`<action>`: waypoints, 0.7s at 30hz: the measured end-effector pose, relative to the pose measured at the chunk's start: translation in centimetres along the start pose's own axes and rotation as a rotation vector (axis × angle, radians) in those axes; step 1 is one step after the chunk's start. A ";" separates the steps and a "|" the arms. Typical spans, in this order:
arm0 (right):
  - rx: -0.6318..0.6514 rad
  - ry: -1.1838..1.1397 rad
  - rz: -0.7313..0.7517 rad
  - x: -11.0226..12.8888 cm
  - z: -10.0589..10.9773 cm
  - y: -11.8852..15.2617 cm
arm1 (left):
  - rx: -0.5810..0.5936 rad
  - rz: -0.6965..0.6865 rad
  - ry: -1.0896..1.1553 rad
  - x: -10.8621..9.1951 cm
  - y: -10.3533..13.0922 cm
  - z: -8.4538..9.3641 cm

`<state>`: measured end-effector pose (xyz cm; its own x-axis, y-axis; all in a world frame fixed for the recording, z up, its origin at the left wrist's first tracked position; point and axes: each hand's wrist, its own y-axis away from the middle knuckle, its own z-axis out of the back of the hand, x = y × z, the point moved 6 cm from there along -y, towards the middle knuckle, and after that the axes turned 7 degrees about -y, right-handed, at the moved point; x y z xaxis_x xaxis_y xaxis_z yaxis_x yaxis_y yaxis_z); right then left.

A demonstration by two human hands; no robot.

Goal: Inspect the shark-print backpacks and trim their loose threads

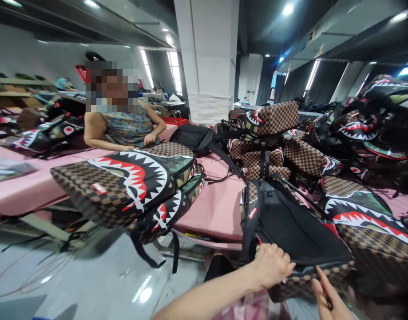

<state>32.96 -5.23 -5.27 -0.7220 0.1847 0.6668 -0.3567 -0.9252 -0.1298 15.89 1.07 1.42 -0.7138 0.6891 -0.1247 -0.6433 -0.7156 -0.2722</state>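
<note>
A black backpack with brown checkered edges (290, 222) lies back panel up at the table's near edge. My left hand (273, 265) is closed on its lower left edge, fingers curled over the dark fabric. At the bottom right, my right hand (330, 295) is beside the checkered bottom edge, thumb and forefinger around a small dark object that I cannot make out. Right of this backpack lies another checkered one with a shark-mouth print (366, 218).
Two stacked shark-mouth backpacks (133, 178) overhang the pink table (220, 200) on the left. Across it sits a person (127, 124). More checkered backpacks (270, 120) are piled behind and to the right. A white pillar (208, 58) rises beyond. Cables (27, 266) lie on the floor.
</note>
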 end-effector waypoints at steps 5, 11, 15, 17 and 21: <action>0.090 0.090 -0.026 0.4 -1.3 -2.0 | -0.011 0.021 0.004 0.4 1.0 -2.1; 0.028 -0.093 -0.096 0.2 -1.3 -4.2 | -0.166 -0.121 -0.018 3.3 6.9 -4.4; 0.005 -0.064 0.144 1.7 -4.0 -1.9 | -0.231 0.025 -0.105 5.1 7.7 -6.1; -0.040 -0.003 0.333 3.2 -5.8 0.2 | -0.269 0.102 -0.087 5.3 7.0 -6.5; -0.110 0.080 0.548 6.3 -7.2 2.7 | -0.250 0.126 -0.024 4.7 6.4 -5.9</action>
<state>23.20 -4.16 -6.68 -0.8602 -0.2847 0.4231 0.0266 -0.8535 -0.5204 10.06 0.43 -6.55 -0.7919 0.5918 -0.1507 -0.4632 -0.7428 -0.4834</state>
